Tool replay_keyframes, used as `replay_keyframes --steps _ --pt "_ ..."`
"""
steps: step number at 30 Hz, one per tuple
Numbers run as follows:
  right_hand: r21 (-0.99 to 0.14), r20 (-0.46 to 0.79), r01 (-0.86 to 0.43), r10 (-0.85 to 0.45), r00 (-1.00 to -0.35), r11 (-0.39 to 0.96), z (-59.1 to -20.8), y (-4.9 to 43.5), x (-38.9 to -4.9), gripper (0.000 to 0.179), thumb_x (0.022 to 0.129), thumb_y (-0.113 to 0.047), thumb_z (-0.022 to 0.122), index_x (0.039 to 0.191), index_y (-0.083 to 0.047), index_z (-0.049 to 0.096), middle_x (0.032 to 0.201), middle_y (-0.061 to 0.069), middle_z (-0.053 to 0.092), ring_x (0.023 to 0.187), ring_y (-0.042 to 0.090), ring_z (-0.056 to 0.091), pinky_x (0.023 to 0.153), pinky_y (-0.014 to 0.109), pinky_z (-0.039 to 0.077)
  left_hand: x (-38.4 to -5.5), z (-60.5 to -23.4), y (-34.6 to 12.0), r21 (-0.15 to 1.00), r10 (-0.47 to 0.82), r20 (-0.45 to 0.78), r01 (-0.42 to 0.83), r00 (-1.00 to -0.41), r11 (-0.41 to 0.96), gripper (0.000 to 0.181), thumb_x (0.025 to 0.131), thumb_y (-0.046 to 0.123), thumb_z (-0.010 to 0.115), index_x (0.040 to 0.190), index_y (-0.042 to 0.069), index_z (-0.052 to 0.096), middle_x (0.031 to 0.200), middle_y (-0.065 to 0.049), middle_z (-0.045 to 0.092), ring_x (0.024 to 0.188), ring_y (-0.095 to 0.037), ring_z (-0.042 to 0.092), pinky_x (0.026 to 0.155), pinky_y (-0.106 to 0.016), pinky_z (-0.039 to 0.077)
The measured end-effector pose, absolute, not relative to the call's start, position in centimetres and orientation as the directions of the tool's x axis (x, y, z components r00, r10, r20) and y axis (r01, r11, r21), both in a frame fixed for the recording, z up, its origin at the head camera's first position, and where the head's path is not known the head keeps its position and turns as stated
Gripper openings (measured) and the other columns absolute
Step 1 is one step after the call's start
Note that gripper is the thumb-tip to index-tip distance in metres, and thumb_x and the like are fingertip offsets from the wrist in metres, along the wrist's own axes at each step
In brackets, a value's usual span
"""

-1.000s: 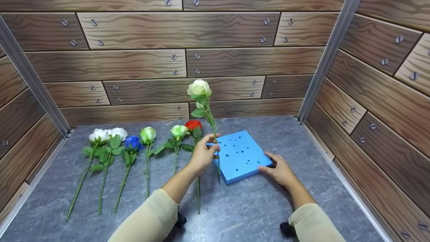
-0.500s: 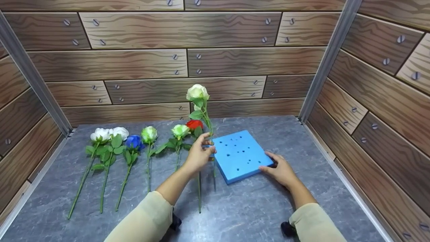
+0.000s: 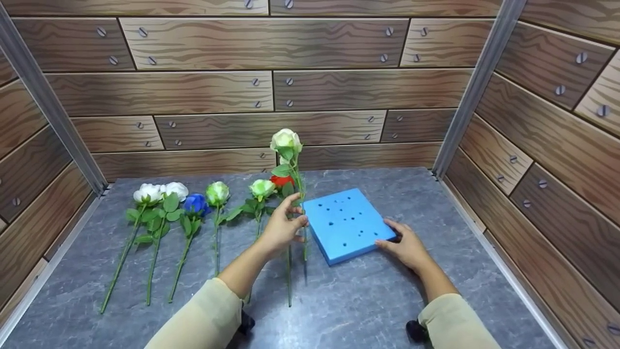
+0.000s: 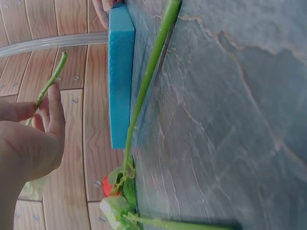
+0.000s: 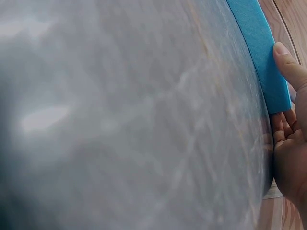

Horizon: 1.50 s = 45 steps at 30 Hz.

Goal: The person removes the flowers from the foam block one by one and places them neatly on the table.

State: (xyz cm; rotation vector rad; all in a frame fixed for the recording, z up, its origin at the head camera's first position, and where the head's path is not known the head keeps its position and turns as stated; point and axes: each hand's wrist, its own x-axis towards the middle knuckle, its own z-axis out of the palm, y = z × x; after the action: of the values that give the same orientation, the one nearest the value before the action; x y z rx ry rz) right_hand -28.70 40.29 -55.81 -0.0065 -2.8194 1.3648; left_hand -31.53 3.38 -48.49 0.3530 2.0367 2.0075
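My left hand [image 3: 282,228] pinches the green stem of a pale cream rose [image 3: 286,140] between thumb and fingers. The rose stands upright, bloom up, just left of a blue foam block [image 3: 348,225] with several small holes in its top. In the left wrist view the cut stem end [image 4: 58,69] sticks out past the fingers, apart from the block's side [image 4: 121,81]. My right hand [image 3: 404,246] grips the block's near right corner, thumb on the front side [image 5: 266,57] and fingers round the other side. The block lies on the table.
Left of the block a red rose [image 3: 281,181] lies partly behind the left hand. Further left lie green-white roses [image 3: 262,188], a blue rose [image 3: 195,204] and white roses [image 3: 147,194], stems toward the front. Wood-patterned walls [image 3: 193,92] enclose the grey table [image 3: 358,300].
The left hand has drawn the rose a little left and lower, away from over the block's left edge. The right hand and the block have stayed in place.
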Motion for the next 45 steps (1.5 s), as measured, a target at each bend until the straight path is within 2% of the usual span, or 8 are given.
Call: replay_keyframes --steps 7,11,15,23,30,36,41,45 --pt "-0.778 0.004 0.003 0.01 -1.0 0.628 -55.7 40.2 -28.7 0.087 0.097 -0.042 0.083 0.167 -0.011 0.042 0.168 0.029 0.039 0.155 0.05 0.043 0.126 0.063 0.042 -31.7 -48.7 2.1 1.0 0.352 -0.009 -0.005 -0.936 0.011 0.07 0.108 0.001 0.062 0.17 0.021 0.034 0.122 -0.008 0.052 0.102 -0.023 0.069 0.064 -0.03 0.063" --pt "-0.786 -0.006 0.013 0.012 -1.0 0.619 -55.7 40.2 -28.7 0.088 0.097 -0.042 0.083 0.168 -0.011 0.041 0.167 0.028 0.039 0.152 0.049 0.047 0.124 0.063 0.044 -31.7 -48.8 1.6 0.999 0.361 -0.049 -0.051 -0.931 0.005 0.076 0.105 -0.004 0.064 0.169 0.025 0.035 0.128 -0.014 0.051 0.095 -0.019 0.064 0.064 -0.031 0.063" --pt "-0.792 -0.008 0.015 0.015 -1.0 0.611 -55.7 40.2 -28.6 0.089 0.097 -0.042 0.083 0.168 -0.011 0.041 0.164 0.028 0.042 0.15 0.049 0.049 0.122 0.062 0.046 -31.5 -48.7 1.4 0.996 0.377 -0.086 -0.078 -0.922 0.036 0.081 0.102 -0.006 0.066 0.168 0.03 0.037 0.134 -0.017 0.05 0.098 -0.022 0.065 0.066 -0.033 0.064" --pt "-0.789 -0.007 0.01 0.008 -1.0 0.615 -55.7 40.2 -28.6 0.088 0.097 -0.042 0.083 0.167 -0.011 0.041 0.164 0.028 0.042 0.151 0.05 0.047 0.124 0.064 0.043 -31.1 -48.6 0.6 0.995 0.381 -0.098 -0.086 -0.919 0.05 0.079 0.101 -0.008 0.066 0.167 0.028 0.04 0.125 -0.013 0.052 0.105 -0.027 0.066 0.072 -0.041 0.069" --pt "-0.78 -0.01 0.009 0.002 -1.0 0.626 -55.6 40.4 -28.7 0.09 0.097 -0.045 0.082 0.168 -0.01 0.04 0.168 0.029 0.038 0.156 0.051 0.041 0.127 0.065 0.039 -30.8 -48.7 -0.2 0.995 0.359 -0.084 -0.056 -0.93 0.085 0.076 0.103 -0.005 0.066 0.166 0.028 0.04 0.124 -0.014 0.052 0.102 -0.025 0.067 0.067 -0.038 0.065" --pt "-0.777 -0.005 0.003 0.0 -1.0 0.63 -55.6 40.4 -28.7 0.088 0.098 -0.043 0.081 0.168 -0.01 0.04 0.168 0.029 0.038 0.154 0.05 0.044 0.126 0.064 0.041 -30.5 -49.0 -0.9 0.99 0.329 -0.094 -0.054 -0.94 0.128 0.077 0.102 -0.004 0.067 0.167 0.029 0.04 0.13 -0.016 0.053 0.113 -0.036 0.069 0.064 -0.036 0.063" --pt "-0.779 -0.015 0.016 0.006 -1.0 0.627 -55.6 40.3 -28.6 0.089 0.098 -0.044 0.082 0.169 -0.011 0.039 0.168 0.028 0.038 0.152 0.05 0.047 0.124 0.063 0.044 -30.5 -49.2 -1.6 0.983 0.279 -0.104 -0.056 -0.955 0.173 0.077 0.102 -0.003 0.068 0.167 0.029 0.041 0.138 -0.019 0.058 0.114 -0.034 0.071 0.066 -0.039 0.066" --pt "-0.777 -0.024 0.025 0.01 -1.0 0.629 -55.5 40.2 -28.6 0.091 0.097 -0.046 0.082 0.169 -0.012 0.039 0.167 0.028 0.039 0.152 0.049 0.046 0.123 0.063 0.044 -30.7 -49.4 -2.3 0.983 0.256 -0.114 -0.073 -0.96 0.167 0.078 0.102 -0.004 0.067 0.168 0.028 0.04 0.142 -0.022 0.059 0.119 -0.04 0.07 0.065 -0.039 0.065"
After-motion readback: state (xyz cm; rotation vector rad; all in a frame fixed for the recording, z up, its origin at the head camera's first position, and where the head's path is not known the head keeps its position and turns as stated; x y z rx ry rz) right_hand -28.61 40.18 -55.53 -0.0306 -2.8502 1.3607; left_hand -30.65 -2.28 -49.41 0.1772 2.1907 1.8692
